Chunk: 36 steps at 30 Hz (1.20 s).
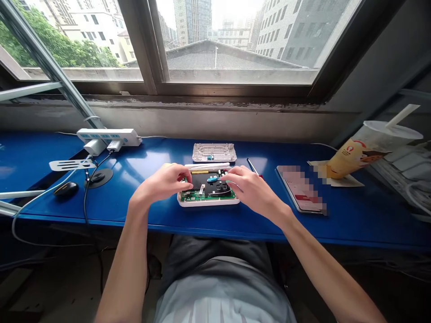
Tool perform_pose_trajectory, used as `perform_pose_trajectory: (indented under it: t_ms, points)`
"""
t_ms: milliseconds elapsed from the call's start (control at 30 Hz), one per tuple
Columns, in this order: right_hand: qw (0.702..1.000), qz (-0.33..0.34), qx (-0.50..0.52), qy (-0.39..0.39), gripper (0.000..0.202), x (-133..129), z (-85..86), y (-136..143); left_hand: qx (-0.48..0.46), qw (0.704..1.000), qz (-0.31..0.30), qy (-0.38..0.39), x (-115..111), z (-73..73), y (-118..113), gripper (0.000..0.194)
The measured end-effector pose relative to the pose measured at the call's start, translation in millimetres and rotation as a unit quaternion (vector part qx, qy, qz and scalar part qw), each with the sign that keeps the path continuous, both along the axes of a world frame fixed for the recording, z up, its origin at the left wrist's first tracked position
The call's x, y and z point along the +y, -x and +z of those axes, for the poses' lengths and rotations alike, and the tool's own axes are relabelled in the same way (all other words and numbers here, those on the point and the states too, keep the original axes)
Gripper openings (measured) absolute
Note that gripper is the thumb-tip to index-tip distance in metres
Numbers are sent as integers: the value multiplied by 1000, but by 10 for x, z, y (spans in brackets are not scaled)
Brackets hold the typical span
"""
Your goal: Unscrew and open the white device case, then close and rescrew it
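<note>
An opened white device (208, 203) with a green circuit board and a black plate inside lies near the blue table's front edge. My left hand (170, 181) rests at its left side, fingers bent together over the board's edge; what they hold, if anything, is hidden. From the right, my right hand (249, 186) reaches over the board with thumb and fingers closed on a thin tool, whose dark end shows below the fingers. A small blue piece (213, 179) lies at the tool's tip on the black plate. Behind the device sits a pale cover (214, 153), inner side up.
A pen-like tool (252, 166) lies behind my right hand. Farther right are a phone (299, 190) and a drink cup (358, 150) with a straw. At left are a power strip (124, 134), cables, a black mouse (66, 190) and a round stand (104, 178).
</note>
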State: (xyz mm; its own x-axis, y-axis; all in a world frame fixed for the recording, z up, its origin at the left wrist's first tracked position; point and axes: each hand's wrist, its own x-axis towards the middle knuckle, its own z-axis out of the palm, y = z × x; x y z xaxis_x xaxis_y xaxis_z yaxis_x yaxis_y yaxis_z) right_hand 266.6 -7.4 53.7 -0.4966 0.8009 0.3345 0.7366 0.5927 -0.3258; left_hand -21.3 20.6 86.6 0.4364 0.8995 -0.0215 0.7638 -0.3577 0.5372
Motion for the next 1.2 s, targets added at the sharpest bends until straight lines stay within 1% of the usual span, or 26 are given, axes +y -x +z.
perform_pose_trajectory:
  t_ms: [67,167,233,300,433,567,700,900,1033,1133,1200]
  points:
    - [1000,-3,0,-9,33,6,-26,1,-43,998,14,37,-49,-14,90,23]
    - [999,-2,23,-29,30,14,-84,-30,-85,994,23,68,-100,-90,149,28]
    - [998,-3,44,-40,28,26,-119,-52,-81,994,26,74,-109,-141,126,30]
    - [998,-3,52,-46,28,43,-140,-63,-57,996,30,65,-107,-165,72,28]
    - [998,15,54,-41,28,62,-157,-44,6,999,23,35,-80,-123,-29,16]
    - [998,19,56,-37,29,58,-184,-14,43,998,-3,46,-38,-37,-71,9]
    - [998,19,55,-34,27,59,-211,-2,67,996,-4,60,-28,10,-83,10]
    - [998,23,47,-34,28,59,-221,1,66,995,17,67,-96,-2,-95,12]
    - [998,22,52,-36,29,62,-223,-6,88,995,41,27,-179,-31,-119,12]
    - [997,23,59,-40,28,63,-234,-14,127,991,22,-35,-265,-57,-174,17]
    - [997,26,62,-43,28,65,-246,-20,174,981,4,-79,-324,-75,-233,23]
